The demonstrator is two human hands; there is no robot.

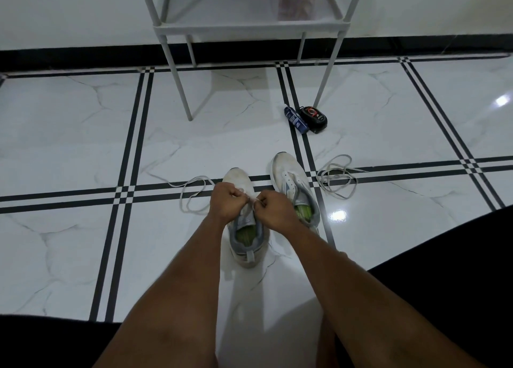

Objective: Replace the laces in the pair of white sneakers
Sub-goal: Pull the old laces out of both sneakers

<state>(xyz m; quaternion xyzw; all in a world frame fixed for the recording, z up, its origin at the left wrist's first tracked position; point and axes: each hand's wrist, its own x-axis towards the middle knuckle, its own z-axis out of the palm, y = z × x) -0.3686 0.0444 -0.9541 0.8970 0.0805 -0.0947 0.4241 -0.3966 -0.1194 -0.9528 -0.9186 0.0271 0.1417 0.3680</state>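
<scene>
Curled fingers (238, 192) of both hands pinching lace (254, 199)

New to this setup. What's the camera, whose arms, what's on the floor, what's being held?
There is no robot here. One wide-angle camera on a person's head looks down at their bare arms. Both hands work over the nearer sneaker: the left hand and the right hand each pinch a bit of white lace at its eyelets. The second sneaker stands just to the right, with no lace visible in it. One loose lace lies on the tiled floor to the left, another loose lace to the right. Farther off are a blue packet and a black case, beside a white rack.
</scene>
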